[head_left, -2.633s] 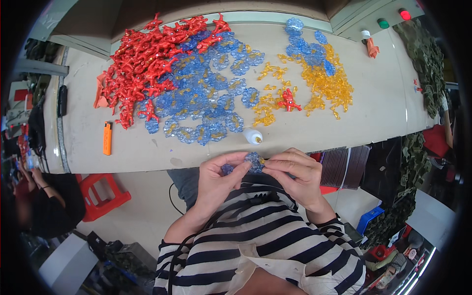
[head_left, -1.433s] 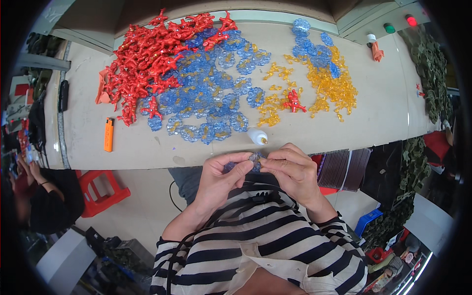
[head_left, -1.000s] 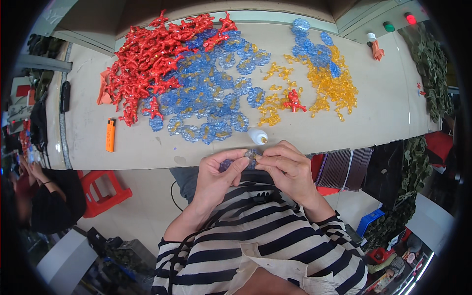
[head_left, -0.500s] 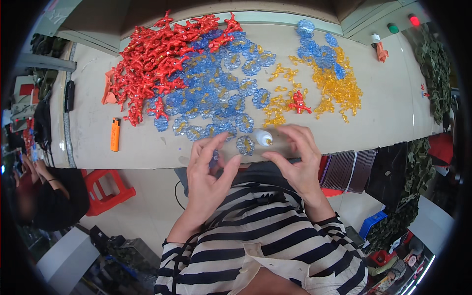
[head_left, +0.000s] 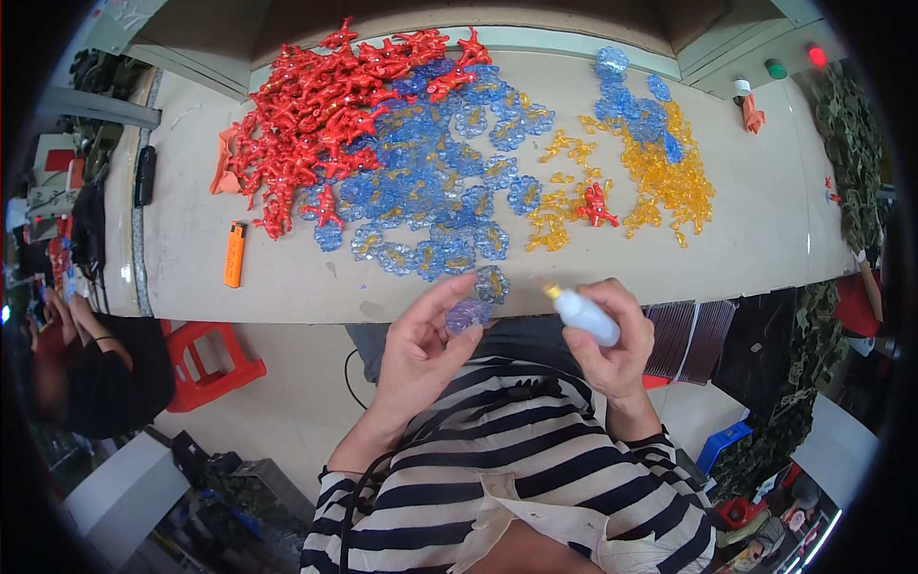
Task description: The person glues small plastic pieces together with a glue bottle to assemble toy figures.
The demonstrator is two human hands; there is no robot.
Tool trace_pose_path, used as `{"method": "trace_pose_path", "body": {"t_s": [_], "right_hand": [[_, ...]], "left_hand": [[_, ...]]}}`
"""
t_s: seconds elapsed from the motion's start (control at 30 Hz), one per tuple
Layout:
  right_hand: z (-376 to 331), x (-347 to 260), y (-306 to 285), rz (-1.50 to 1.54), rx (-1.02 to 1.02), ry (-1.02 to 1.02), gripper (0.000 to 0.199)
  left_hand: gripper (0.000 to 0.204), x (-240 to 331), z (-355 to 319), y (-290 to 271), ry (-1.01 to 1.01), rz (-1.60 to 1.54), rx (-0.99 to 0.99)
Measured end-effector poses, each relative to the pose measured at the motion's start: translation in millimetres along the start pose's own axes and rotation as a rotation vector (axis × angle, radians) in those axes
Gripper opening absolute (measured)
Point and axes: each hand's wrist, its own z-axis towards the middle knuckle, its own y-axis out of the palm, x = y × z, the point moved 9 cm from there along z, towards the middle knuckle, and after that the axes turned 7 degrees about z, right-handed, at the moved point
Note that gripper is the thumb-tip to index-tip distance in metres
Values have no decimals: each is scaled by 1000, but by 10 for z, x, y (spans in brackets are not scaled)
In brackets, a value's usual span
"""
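My left hand (head_left: 417,352) pinches a clear bluish-purple flower-shaped plastic piece (head_left: 467,314) between thumb and fingers, at the table's front edge. In my right hand (head_left: 620,356) is a small white squeeze bottle (head_left: 587,318), tilted so its yellow tip points up and to the left, toward the piece but apart from it. Just beyond my left fingertips, another clear blue flower piece with a yellow centre (head_left: 492,284) lies on the table. Many similar blue pieces (head_left: 421,182) are spread farther back.
A heap of red figures (head_left: 316,115) covers the table's far left. Loose yellow pieces (head_left: 660,182) and plain blue pieces (head_left: 631,110) lie at the right, with one red figure (head_left: 597,206) nearby. An orange lighter (head_left: 234,254) lies at the left. A red stool (head_left: 215,368) stands below.
My right hand has picked up the white bottle from the table and tilted it leftward. My left hand has turned, bringing the flower piece into clearer view. The whole view has shifted slightly.
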Motion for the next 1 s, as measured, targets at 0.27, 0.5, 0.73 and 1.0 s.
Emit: {"method": "trace_pose_path", "body": {"t_s": [0.27,0.5,0.73,1.0], "right_hand": [[14,-283,153,-165,-169,-261,41],[21,-263,225,-185,-203,-247,41],[43,-245,246,-204,-222,-211,39],[21,-249,251,-216,-221,-220,39]], "left_hand": [[45,-70,50,-32,-10,39,-24],[40,-110,53,-3,14,-54,-33],[35,-87,54,0,-6,-32,-29],[34,-94,73,-17,-1,-12,-4]]}}
